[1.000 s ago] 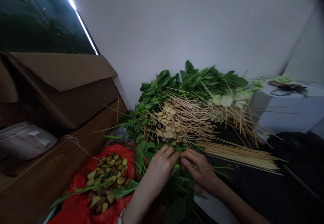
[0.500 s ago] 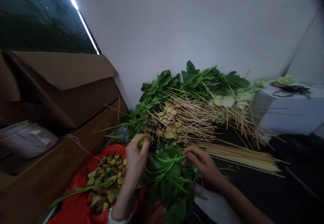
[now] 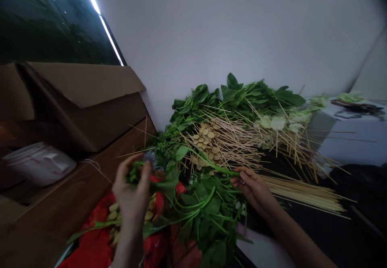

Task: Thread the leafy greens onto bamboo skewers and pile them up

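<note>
My left hand (image 3: 132,191) is raised over the red bag (image 3: 93,239) and pinches a small clump of green leaves (image 3: 133,173) between thumb and fingers. My right hand (image 3: 255,187) grips a long green stem (image 3: 211,165) with a leaf at its far end, lifted above the loose pile of leafy greens (image 3: 208,215) in front of me. Just beyond the hands lie skewered yellow slices (image 3: 207,139) and skewered greens (image 3: 242,94).
A bundle of bare bamboo skewers (image 3: 302,189) lies to the right. Cardboard boxes (image 3: 87,102) and a white plastic bag (image 3: 39,163) sit on a wooden shelf at left. The red bag holds yellow slices (image 3: 113,209). A white wall stands behind.
My left hand has drawn away to the left with a bit of greens, pulling apart from my right hand, which has lifted a stem slightly. The view has shifted a little to the left.
</note>
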Tool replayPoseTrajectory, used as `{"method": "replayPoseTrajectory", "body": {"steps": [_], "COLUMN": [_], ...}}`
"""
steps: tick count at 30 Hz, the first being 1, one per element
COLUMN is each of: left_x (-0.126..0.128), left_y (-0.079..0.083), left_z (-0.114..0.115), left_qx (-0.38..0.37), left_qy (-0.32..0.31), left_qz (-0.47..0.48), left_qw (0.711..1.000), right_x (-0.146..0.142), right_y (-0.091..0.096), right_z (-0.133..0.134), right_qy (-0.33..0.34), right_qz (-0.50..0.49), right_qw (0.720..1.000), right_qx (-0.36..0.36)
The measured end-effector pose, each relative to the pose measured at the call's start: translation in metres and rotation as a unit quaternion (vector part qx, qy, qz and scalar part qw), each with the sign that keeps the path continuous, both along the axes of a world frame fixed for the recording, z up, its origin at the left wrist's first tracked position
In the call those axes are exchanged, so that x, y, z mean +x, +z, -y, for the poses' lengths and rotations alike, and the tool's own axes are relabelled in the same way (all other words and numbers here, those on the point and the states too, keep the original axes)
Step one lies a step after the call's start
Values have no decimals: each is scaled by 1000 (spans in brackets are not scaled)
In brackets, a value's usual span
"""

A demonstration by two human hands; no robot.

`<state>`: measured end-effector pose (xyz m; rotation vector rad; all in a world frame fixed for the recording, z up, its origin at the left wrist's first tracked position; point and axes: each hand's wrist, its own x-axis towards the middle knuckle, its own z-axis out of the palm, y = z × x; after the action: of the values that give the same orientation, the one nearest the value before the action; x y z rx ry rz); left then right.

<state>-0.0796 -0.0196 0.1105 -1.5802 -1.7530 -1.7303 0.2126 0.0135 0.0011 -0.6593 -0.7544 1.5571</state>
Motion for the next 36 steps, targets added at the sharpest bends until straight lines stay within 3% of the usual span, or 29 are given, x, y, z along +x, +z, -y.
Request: {"method": "replayPoseTrajectory", "body": {"steps": [3,6,11,13,14,15,16,18,20,22,24,25,27,31,34,36], "left_x": [30,57,71,69,69,70,71,77,86,95,100,101,101,96,84,70], "left_y": [-18,-36,-48,-46,-44,-42,-40,-35,-31,-27,-24,-23,-21,-13,2,15], "left_z": [2,0,-13,-19,-21,-22,-23,-22,-19,-16,-15,-15,-16,-14,-13,-13], "left_qx": [-13,-16,-68,-89,-97,-102,-108,-117,-129,-141,-157,-164,-173,-181,-188,-186], "left_qy": [-146,-238,-256,-254,-255,-257,-257,-259,-265,-278,-292,-300,-321,-400,-445,-420], "left_qz": [-144,-260,-415,-453,-467,-478,-488,-505,-524,-547,-567,-571,-564,-481,-357,-292], "left_qw": [979,936,870,850,841,834,827,815,800,777,754,746,741,759,799,839], "right_x": [-2,-6,-8,-7,-7,-7,-8,-13,-18,-22,-24,-24,-22,-16,-9,0], "right_y": [0,2,1,0,0,1,2,6,9,10,9,9,10,24,40,48], "right_z": [1,5,7,7,8,9,11,17,23,28,31,32,33,37,40,38], "right_qy": [9,18,20,-15,-62,-123,-189,-284,-315,-319,-305,-285,-222,-66,31,70], "right_qz": [16,45,118,207,274,351,426,538,593,618,643,655,661,555,440,401], "right_qw": [1000,999,991,973,949,907,847,701,586,520,495,499,546,723,833,867], "right_qx": [10,22,57,104,145,197,257,371,454,496,499,490,464,407,335,287]}}
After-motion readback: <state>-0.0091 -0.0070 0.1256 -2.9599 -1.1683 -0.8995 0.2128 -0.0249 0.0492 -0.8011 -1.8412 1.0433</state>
